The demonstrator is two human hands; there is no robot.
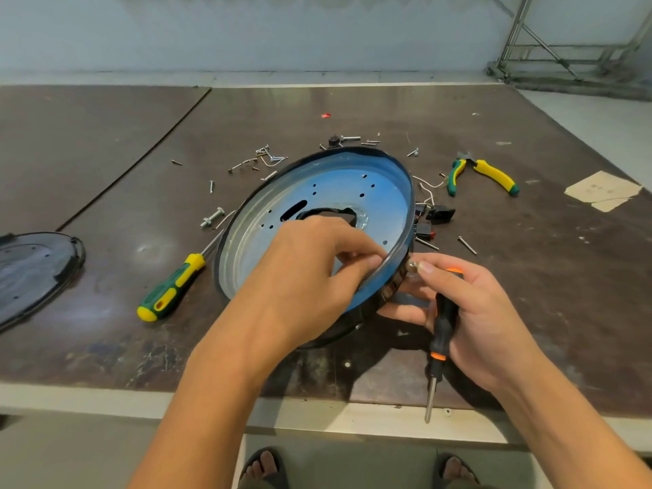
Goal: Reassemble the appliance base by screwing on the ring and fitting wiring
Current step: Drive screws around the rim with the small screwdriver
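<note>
The round appliance base [328,185], blue and silver inside with a black rim, stands tilted on the brown table. My left hand [310,266] reaches inside it, fingertips pinched against the inner side of the near rim. Outside the rim, my right hand [472,312] presses a small metal screw [412,266] against the rim with its thumb and forefinger. The same hand holds a black and orange screwdriver [442,330] in its palm, tip pointing down toward me. White wires [428,187] and black switch parts [439,215] lie just right of the base.
A green and yellow screwdriver [169,289] lies left of the base. Yellow and green pliers [483,172] rest at the right. Loose screws and bolts [261,160] are scattered behind the base. A black cover plate [31,273] sits at the far left. The table's front edge [317,414] is near.
</note>
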